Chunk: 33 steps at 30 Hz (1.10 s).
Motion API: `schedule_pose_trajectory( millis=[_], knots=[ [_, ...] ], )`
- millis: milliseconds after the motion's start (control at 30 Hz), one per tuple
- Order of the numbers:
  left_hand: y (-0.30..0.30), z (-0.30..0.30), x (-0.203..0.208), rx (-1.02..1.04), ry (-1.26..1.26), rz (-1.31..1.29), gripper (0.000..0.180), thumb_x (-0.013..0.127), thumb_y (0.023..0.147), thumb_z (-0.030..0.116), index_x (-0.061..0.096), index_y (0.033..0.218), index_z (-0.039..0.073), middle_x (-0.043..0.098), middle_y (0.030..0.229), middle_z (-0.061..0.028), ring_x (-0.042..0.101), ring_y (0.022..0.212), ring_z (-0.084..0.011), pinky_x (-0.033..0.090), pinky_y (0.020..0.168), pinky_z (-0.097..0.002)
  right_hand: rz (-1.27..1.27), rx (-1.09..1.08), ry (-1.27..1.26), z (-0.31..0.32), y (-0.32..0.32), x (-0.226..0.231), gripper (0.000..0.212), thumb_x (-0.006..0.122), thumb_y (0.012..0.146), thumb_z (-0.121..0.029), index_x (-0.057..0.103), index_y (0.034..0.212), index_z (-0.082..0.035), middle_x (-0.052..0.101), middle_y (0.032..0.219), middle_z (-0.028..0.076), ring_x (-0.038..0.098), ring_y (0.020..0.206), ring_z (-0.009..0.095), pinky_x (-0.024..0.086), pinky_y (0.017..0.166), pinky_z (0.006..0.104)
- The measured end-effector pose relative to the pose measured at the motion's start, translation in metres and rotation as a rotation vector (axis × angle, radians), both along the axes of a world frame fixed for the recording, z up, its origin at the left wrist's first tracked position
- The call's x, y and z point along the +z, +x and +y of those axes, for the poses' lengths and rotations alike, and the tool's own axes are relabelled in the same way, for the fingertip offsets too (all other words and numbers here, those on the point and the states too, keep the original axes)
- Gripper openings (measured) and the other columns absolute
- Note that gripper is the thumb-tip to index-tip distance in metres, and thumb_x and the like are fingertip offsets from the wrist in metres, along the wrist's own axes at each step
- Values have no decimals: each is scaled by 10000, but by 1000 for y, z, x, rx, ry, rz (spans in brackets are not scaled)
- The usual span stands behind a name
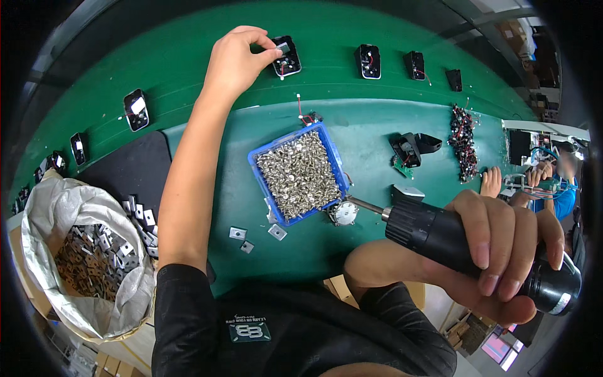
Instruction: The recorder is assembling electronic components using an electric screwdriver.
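Observation:
My left hand (235,66) is stretched out to the far green belt, thumb and fingers pinched on a small grey metal plate (284,48). The plate is at an open black plastic housing (293,65) with wires inside; I cannot tell whether it rests on the housing. My right hand (505,245) is wrapped round a black electric screwdriver (427,232), its bit pointing left toward a blue tray (252,157) full of small silver screws (295,173). Just below the bit lies a round silver part (345,213).
More black housings (369,61) stand along the belt (326,38). At left is a white sack (44,220) of metal plates. Loose plates (238,233) lie near the tray. To the right are black casings (408,149), a wired-parts pile (463,141) and a co-worker (562,195).

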<state>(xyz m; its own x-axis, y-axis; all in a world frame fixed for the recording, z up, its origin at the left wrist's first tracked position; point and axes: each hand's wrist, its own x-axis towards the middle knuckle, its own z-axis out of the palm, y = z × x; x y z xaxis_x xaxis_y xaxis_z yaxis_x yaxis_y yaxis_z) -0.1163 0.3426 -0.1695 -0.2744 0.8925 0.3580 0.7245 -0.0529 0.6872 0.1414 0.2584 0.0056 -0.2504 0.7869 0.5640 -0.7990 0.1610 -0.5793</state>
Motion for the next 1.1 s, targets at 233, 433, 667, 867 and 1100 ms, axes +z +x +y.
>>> schedule_pose_trajectory(
  millis=[233,433,667,867,1100],
  knots=[
    [12,10,1,40,-236,-16,237,716,754,184,682,922,20,667,1018,-119,655,895,-238,498,814,-340,-35,64,16,12,11,-6,424,777,729,-157,502,1051,-127,586,741,-35,585,653,90,478,712,274],
    [-11,16,-17,-19,-191,-297,312,736,705,174,663,972,31,683,886,-117,649,799,-219,509,737,-344,-30,109,8,6,5,-4,430,777,734,-151,498,1060,-134,580,745,-37,583,667,87,470,729,272],
    [-9,-98,33,-65,-128,-186,249,691,716,90,645,949,16,628,763,-71,533,675,-151,461,662,-270,-74,107,-27,0,-6,-4,456,781,698,-161,502,1057,-122,573,733,-46,567,664,87,449,731,272],
    [11,-166,19,28,-263,-253,243,684,730,65,625,960,18,626,862,-115,592,750,-237,469,656,-328,-157,226,-41,-5,-14,-6,447,779,708,-179,519,1067,-117,575,745,-54,561,701,79,412,776,267],
    [3,-164,17,-7,-318,-227,250,694,731,77,639,971,40,603,815,-64,506,705,-169,443,661,-292,-216,313,99,-11,-29,-13,471,740,765,-224,490,1152,-129,568,810,-43,538,726,83,380,779,275]
  ],
)
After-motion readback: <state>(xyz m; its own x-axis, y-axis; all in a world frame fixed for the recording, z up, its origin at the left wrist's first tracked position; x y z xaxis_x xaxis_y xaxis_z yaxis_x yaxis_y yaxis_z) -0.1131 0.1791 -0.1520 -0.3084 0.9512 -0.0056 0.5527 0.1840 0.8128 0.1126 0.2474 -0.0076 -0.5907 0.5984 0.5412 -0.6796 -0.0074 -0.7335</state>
